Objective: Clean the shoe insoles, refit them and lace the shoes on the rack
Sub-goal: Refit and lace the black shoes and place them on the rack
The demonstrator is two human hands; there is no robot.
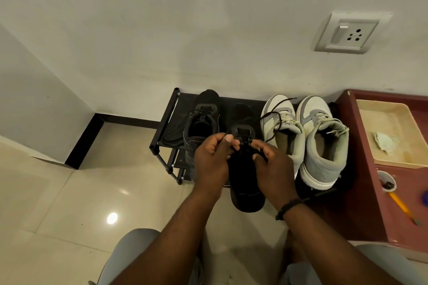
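Head view. Black shoe (246,178): on the rack (171,109), directly under both hands, long axis running from the fingers' far side back toward the person, heel nearest.

Left hand (212,162): fingers curled, pinching the black lace (240,144) just left of the tongue. Right hand (269,164): fingers curled on the same lace, just right; equally near.

Second black shoe (201,122): left of the fingers, lace loose.

Grey pair (305,136): right of the fingers.

Tray (370,109), on the maroon surface (361,192), far right: holds a crumpled cloth (385,143).

Cup (386,180): dark contents, unidentifiable.
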